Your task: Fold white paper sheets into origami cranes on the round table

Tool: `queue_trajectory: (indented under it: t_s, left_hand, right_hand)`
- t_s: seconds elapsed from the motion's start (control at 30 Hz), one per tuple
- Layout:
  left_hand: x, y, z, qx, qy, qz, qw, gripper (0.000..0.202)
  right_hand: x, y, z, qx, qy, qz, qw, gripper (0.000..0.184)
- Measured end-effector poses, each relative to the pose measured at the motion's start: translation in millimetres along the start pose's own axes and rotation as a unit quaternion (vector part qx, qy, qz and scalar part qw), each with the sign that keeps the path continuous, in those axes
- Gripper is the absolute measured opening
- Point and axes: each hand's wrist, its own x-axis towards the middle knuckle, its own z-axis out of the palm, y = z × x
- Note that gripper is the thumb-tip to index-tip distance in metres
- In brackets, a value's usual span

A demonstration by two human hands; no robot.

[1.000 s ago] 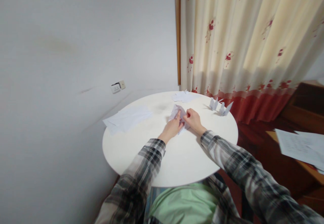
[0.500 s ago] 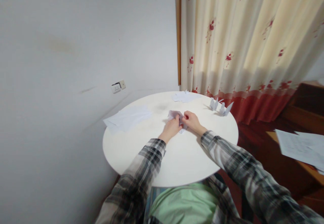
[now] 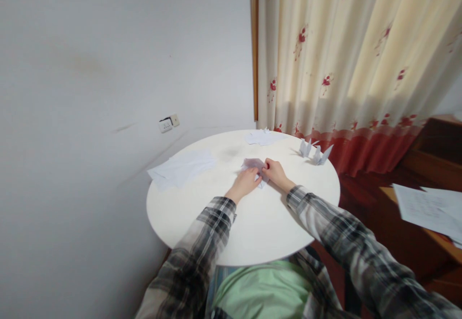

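Observation:
A small folded piece of white paper [image 3: 251, 163] lies on the round white table [image 3: 252, 223], just beyond the middle. My left hand [image 3: 246, 182] presses down on its near left part with the fingers curled over it. My right hand [image 3: 275, 172] pinches the paper's right edge, fingertips together. Both hands touch each other over the paper, and most of it is hidden under them.
Two finished paper cranes [image 3: 313, 152] stand at the table's far right. A loose stack of white sheets [image 3: 180, 169] lies at the left edge, more paper [image 3: 262, 137] at the back. A flowered curtain [image 3: 353, 69] hangs behind; a wooden surface with printed sheets [image 3: 429, 208] is on the right.
The paper, raised and partly open a second ago, has been folded down flat onto the table. Both hands moved slightly closer together on it.

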Motion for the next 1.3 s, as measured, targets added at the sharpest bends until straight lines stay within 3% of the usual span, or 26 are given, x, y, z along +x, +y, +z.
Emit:
queue_trajectory:
  t_s: [0.27, 0.43, 0.6, 0.7, 0.87, 1.3]
  left_hand:
    - [-2, 3, 3.7, -0.011, 0.010, 0.021, 1.000, 0.049]
    - [-2, 2, 4.8, -0.010, 0.006, 0.029, 1.000, 0.051]
    - [-2, 4, 0.0, -0.027, 0.000, 0.011, 1.000, 0.046]
    - [-2, 4, -1.5, -0.045, -0.006, 0.001, 0.999, 0.045]
    - [-1, 1, 1.9, -0.044, -0.008, -0.009, 0.999, 0.038]
    - [1, -3, 1.3, -0.038, -0.009, -0.073, 0.997, 0.038]
  right_hand:
    - [4, 4, 4, 0.098, 0.046, 0.055, 0.993, 0.016]
    - [1, -2, 2, 0.293, 0.018, 0.097, 0.951, 0.028]
    - [1, -6, 1, 0.381, -0.035, 0.083, 0.920, 0.031]
    - [2, -2, 5, 0.384, -0.044, 0.067, 0.920, 0.025]
    - [5, 4, 7, 0.325, -0.014, 0.014, 0.946, 0.020]
    - [5, 4, 7, 0.317, -0.048, -0.005, 0.947, 0.031]
